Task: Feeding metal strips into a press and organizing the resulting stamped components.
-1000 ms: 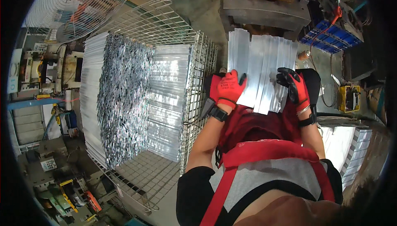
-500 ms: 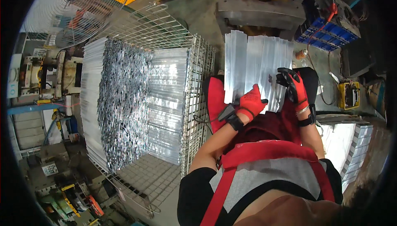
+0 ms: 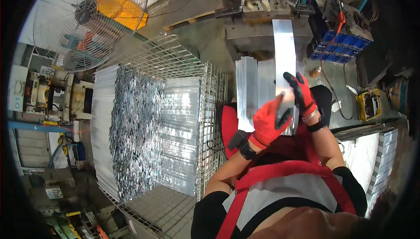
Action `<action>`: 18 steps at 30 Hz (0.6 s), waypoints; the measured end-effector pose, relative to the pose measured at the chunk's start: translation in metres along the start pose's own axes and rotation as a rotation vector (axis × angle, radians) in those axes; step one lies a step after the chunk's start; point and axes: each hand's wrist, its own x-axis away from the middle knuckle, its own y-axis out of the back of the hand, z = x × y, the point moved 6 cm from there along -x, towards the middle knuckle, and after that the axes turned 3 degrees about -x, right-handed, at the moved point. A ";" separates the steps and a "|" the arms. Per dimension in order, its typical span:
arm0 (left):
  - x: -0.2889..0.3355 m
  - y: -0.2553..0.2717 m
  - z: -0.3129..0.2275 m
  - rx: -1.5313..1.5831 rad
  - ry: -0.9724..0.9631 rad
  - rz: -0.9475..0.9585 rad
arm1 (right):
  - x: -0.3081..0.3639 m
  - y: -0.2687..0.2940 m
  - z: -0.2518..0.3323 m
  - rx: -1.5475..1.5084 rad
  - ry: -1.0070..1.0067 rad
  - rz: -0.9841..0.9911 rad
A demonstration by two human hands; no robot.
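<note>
A single flat, bright metal strip (image 3: pixel 284 46) is raised over the stacked metal strips (image 3: pixel 247 81) on my lap, its far end pointing away from me. My right hand (image 3: pixel 302 92), in a red glove with black fingertips, grips the strip's right edge about midway. Closer to me, my left hand (image 3: pixel 269 121) is closed around its near end, the thumb lying on top; some of its fingers are hidden beneath. Black bands circle both wrists. Behind the raised strip, the stack is partly covered.
A wire cage (image 3: pixel 210 121) on my left holds many packed metal strips (image 3: pixel 138 134). Beyond it stands a large fan (image 3: pixel 87 13). Ahead is a machine (image 3: pixel 267 9), with a blue crate (image 3: pixel 339 46) to its right. A yellow box (image 3: pixel 369 104) lies further right.
One strip has come up off the stack and now extends forward in my hands. Both hands, apart and empty before, have closed on it. The view has shifted slightly.
</note>
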 end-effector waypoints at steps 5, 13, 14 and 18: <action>0.014 -0.035 0.086 0.444 0.512 -0.065 | -0.031 0.020 -0.061 -0.155 -0.325 -0.109; -0.005 -0.094 0.088 1.420 0.987 0.576 | -0.104 0.005 -0.025 -0.234 -0.040 -0.086; -0.012 -0.099 0.092 1.453 0.946 0.592 | -0.117 0.007 -0.025 -0.204 -0.014 -0.067; -0.056 -0.099 0.086 1.538 0.869 0.519 | -0.147 0.005 -0.033 -0.267 -0.085 -0.035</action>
